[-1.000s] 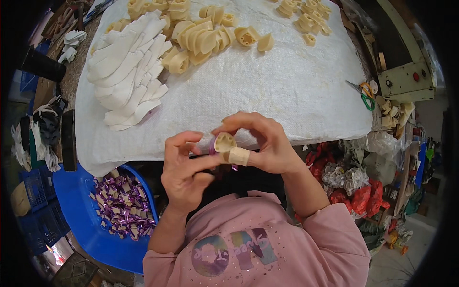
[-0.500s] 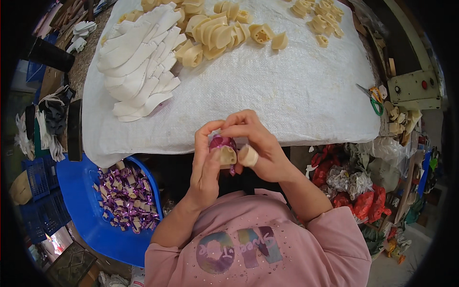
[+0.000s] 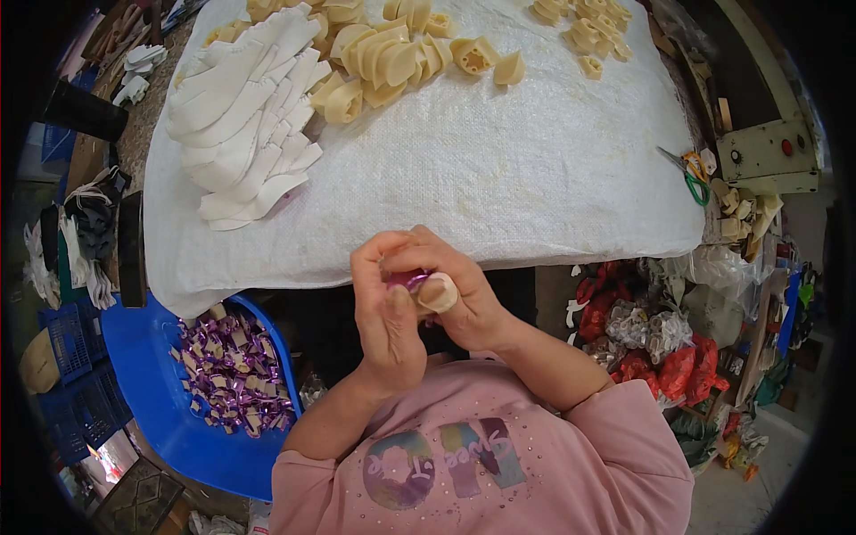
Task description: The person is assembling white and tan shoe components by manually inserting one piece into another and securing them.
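Observation:
Close together at the near edge of the table, my left hand (image 3: 390, 308) and my right hand (image 3: 468, 299) are both closed around a shoe heel with a shiny purple covering (image 3: 412, 279). Fingers hide most of it, and only a small purple patch shows between them. The right thumb bears a cream wrap (image 3: 439, 292) and presses in beside the heel. Beyond the hands lie several bare cream shoe heels (image 3: 383, 58), cup-shaped and nested in rows. White curved flat pieces (image 3: 241, 116) overlap in a pile on the left.
A white woven sheet (image 3: 499, 178) covers the table. At lower left, a blue basin (image 3: 143, 383) holds purple-and-cream pieces (image 3: 236, 366). Scissors (image 3: 691, 178) with green and orange handles lie at the right edge. Red plastic bags (image 3: 695, 370) sit below right; smaller cream pieces (image 3: 597, 36) lie far right.
My hands have drawn closer together and tightened round the heel, hiding its hollow cream end. The right thumb has moved left against it. The view has shifted slightly.

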Available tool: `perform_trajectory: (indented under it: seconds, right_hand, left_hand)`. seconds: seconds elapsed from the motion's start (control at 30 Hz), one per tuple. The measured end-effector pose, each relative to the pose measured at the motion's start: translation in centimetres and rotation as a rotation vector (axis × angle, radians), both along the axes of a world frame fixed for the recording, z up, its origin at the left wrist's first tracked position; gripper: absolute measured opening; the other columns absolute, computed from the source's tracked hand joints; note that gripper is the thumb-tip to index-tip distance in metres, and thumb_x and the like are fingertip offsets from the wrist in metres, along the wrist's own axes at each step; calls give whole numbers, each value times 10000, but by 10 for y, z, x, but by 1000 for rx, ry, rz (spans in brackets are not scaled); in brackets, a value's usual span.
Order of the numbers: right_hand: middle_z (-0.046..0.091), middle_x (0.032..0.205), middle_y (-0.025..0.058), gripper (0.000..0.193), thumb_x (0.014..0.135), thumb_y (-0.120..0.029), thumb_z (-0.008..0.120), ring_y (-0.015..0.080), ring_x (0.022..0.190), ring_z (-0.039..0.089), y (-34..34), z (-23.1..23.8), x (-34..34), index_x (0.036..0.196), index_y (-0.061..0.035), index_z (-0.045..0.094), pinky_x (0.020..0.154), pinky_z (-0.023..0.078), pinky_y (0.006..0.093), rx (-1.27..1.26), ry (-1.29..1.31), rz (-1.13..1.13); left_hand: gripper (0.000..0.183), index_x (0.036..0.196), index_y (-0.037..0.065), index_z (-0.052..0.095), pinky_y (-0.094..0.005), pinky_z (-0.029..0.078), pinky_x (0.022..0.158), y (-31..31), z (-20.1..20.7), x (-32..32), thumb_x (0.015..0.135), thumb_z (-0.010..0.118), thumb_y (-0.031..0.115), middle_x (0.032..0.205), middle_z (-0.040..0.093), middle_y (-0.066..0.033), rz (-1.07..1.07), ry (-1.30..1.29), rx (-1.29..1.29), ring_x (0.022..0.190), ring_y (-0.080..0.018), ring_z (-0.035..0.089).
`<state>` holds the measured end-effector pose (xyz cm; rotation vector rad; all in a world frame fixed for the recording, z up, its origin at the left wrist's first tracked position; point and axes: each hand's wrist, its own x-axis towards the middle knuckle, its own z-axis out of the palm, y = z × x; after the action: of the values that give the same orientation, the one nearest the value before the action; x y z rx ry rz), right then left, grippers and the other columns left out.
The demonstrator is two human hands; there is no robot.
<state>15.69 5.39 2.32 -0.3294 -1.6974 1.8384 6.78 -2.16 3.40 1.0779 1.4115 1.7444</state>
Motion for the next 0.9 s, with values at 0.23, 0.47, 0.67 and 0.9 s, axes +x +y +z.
perform_trajectory:
  seconds: [0.23,0.47,0.67,0.9]
  right_hand:
    - [478,1141,139,362,931,-139,425,265,992,470,-6,-3,0,1279,-51,476,895,373,347,-54,71,-18]
    - [504,980,124,360,954,-173,402,235,876,517,-4,-10,-6,1284,-47,465,762,438,320,241,-6,-149]
    - [483,916,118,354,951,-256,484,195,745,531,9,19,4,1242,-53,489,606,453,304,43,-170,-120]
    - [549,750,128,280,842,-266,624,283,669,561,22,34,2,946,-9,589,593,446,363,439,-527,-97]
  left_hand:
    - [388,1267,-8,356,-242,392,768,4,2,-2,942,341,204,1065,460,-87,68,-189,-38,859,-93,463]
    - [470,1336,30,295,-261,412,737,-1,-10,-9,969,341,320,1006,495,-80,-10,-61,-85,849,-101,476]
    - [818,1447,107,154,-307,450,679,-1,-9,-25,883,274,687,1077,535,-144,-258,-649,24,839,-156,529]
    - [987,1361,-154,104,-369,480,730,-3,-17,-30,872,341,670,1011,541,-196,-121,487,18,810,-244,570]
